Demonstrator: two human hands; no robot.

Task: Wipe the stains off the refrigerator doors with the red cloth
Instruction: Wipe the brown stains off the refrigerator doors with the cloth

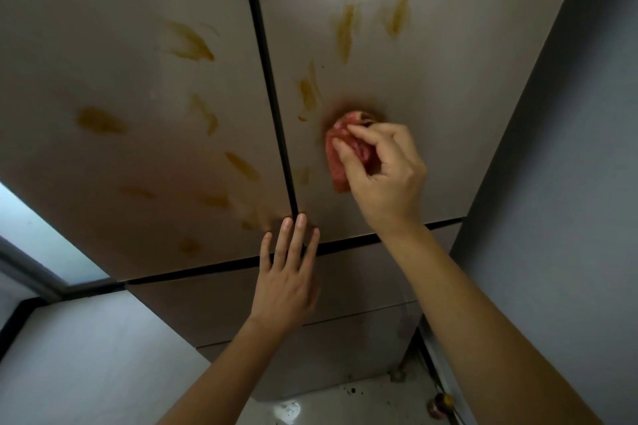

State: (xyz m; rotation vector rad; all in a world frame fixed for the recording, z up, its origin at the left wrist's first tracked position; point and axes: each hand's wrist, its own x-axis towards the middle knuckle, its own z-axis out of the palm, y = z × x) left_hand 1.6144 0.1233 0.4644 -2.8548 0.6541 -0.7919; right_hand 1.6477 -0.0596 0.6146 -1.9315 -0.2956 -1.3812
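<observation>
A beige two-door refrigerator fills the view. Its left door (114,86) carries several yellow-brown smears (188,41). On the right door (424,86) there are more stains (345,31) above and left of the cloth. My right hand (383,176) is shut on the crumpled red cloth (340,155) and presses it against the right door, close to the centre seam. My left hand (288,272) lies flat with fingers spread at the doors' lower corners, fingertips touching the seam.
Lower drawer fronts (345,290) sit beneath the doors. A grey wall (559,183) stands close on the right, and a window (41,238) and white wall are at the left. A small dark object (440,404) lies on the spotted floor at the bottom right.
</observation>
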